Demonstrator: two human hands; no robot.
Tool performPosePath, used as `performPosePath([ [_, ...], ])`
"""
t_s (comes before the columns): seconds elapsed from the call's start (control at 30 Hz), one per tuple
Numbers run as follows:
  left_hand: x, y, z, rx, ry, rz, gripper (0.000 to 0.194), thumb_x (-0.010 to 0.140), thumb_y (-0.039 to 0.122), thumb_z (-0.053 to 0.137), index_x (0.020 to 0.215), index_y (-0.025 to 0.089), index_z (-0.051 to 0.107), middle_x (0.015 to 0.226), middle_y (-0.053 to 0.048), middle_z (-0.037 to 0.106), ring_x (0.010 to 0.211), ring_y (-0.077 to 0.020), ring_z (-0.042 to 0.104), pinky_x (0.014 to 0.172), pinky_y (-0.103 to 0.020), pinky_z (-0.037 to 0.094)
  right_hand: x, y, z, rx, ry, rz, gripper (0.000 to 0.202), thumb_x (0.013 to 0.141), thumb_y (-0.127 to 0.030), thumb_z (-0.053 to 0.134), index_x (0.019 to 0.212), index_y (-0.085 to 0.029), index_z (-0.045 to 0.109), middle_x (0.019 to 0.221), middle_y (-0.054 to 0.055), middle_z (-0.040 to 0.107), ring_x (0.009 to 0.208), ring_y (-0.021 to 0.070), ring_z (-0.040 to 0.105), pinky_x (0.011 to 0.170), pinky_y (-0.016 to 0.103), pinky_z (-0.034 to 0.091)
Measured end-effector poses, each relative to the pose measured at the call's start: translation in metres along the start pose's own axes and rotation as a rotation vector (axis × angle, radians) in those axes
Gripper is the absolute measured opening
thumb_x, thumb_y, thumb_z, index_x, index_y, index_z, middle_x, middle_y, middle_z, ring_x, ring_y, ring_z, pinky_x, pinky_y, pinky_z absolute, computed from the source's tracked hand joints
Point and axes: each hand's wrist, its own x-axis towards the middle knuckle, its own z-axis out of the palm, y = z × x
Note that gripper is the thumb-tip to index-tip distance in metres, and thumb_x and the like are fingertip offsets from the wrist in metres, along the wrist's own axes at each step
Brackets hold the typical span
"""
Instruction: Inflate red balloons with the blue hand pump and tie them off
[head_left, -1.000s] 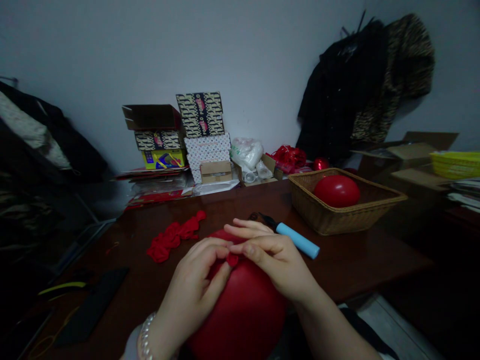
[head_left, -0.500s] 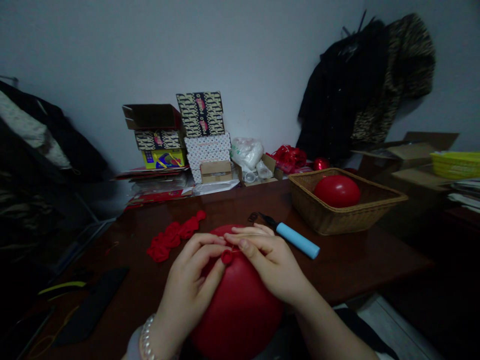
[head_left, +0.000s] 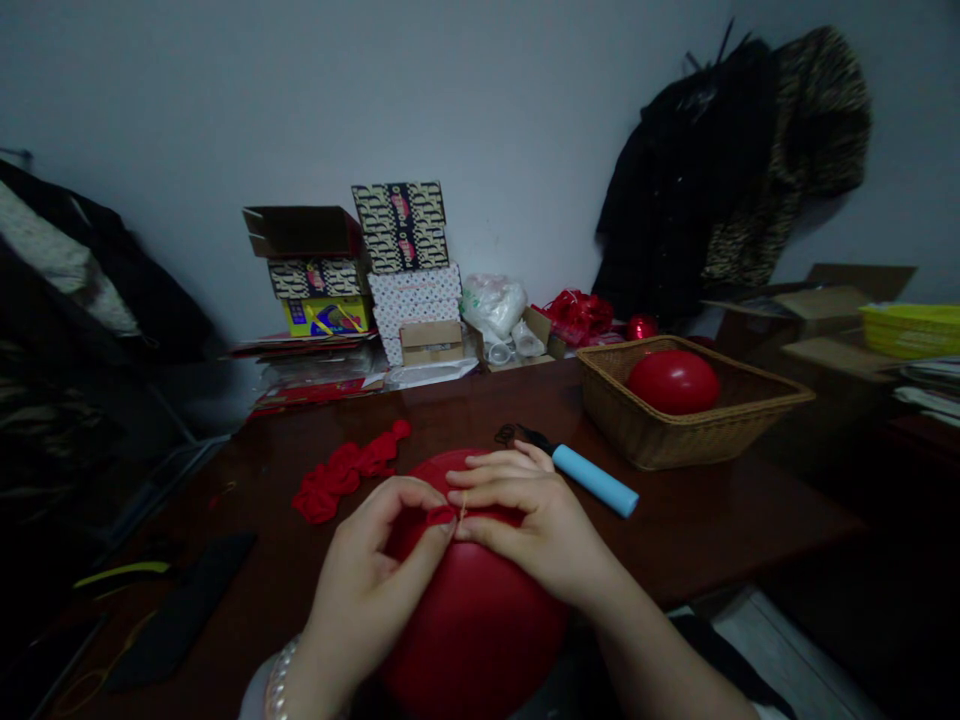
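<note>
A large inflated red balloon (head_left: pixel 480 620) sits at the table's near edge, below both hands. My left hand (head_left: pixel 379 570) is closed, pinching the balloon's neck between thumb and forefinger. Close beside it, my right hand (head_left: pixel 536 510) rests over the top of the balloon. A thin yellowish rubber band (head_left: pixel 463 508) stretches between its thumb and forefinger at the neck; whether the band circles the neck fully is hidden by the fingers. Beyond my right fingertips lies a balloon pump (head_left: pixel 596 480) with a light blue barrel and a black nozzle end.
Crumpled red balloons (head_left: pixel 349 470) lie left of my hands. A wicker basket (head_left: pixel 682 440) at the right holds another inflated red balloon (head_left: pixel 673 382). Boxes (head_left: pixel 416 300) and bagged items stand along the wall. A dark flat object (head_left: pixel 184 610) lies at the left.
My left fingers have turned the balloon's neck sideways, so its round rim no longer faces me. My right thumb and forefinger have spread, with the rubber band stretched between them.
</note>
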Motion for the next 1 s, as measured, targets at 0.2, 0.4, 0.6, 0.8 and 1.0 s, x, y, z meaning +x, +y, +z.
performPosePath([
  [0.2,0.0,0.001,0.001,-0.056,-0.032,0.015,0.003,0.087,0.023,0.058,0.085,0.021,0.056,0.091,-0.003,0.062,0.089,-0.018,0.06,0.081,-0.032,0.048,0.0,-0.005,-0.001,-0.071,0.017,-0.044,0.01,0.08,-0.021,0.072,0.085,-0.03,0.071,0.1,-0.004,0.074,0.107,0.0188,0.061,0.108,0.048,0.019],
  [0.4,-0.002,0.006,-0.001,0.105,0.038,0.097,0.026,0.085,0.02,0.059,0.109,0.025,0.053,0.109,-0.005,0.059,0.102,-0.0197,0.057,0.091,-0.035,0.046,0.0,-0.008,-0.002,-0.15,0.003,-0.051,0.006,0.082,-0.022,0.07,0.083,-0.028,0.069,0.1,-0.004,0.073,0.108,0.0187,0.059,0.107,0.047,0.017],
  [0.6,0.002,0.021,-0.008,0.39,0.044,0.34,0.02,0.081,0.017,0.061,0.098,0.027,0.061,0.122,-0.005,0.052,0.117,-0.0236,0.048,0.101,-0.043,0.038,-0.002,-0.011,-0.001,-0.15,0.014,-0.061,0.016,0.075,-0.016,0.073,0.085,-0.027,0.067,0.098,-0.006,0.072,0.103,0.0167,0.06,0.107,0.044,0.017],
  [0.8,0.008,0.02,-0.012,0.554,-0.027,0.308,0.012,0.081,0.023,0.06,0.093,0.026,0.062,0.13,-0.006,0.049,0.123,-0.0271,0.044,0.103,-0.049,0.034,-0.001,-0.013,0.001,-0.184,0.027,-0.065,0.017,0.073,-0.015,0.071,0.082,-0.028,0.065,0.095,-0.007,0.072,0.1,0.016,0.06,0.107,0.043,0.016],
  [1.0,0.01,0.017,-0.016,0.53,-0.055,0.26,0.009,0.081,0.025,0.059,0.09,0.025,0.062,0.132,-0.006,0.049,0.125,-0.0266,0.042,0.102,-0.048,0.036,-0.001,-0.014,0.001,-0.21,0.015,-0.071,0.015,0.074,-0.015,0.069,0.081,-0.027,0.064,0.096,-0.008,0.072,0.103,0.0162,0.058,0.107,0.043,0.015],
])
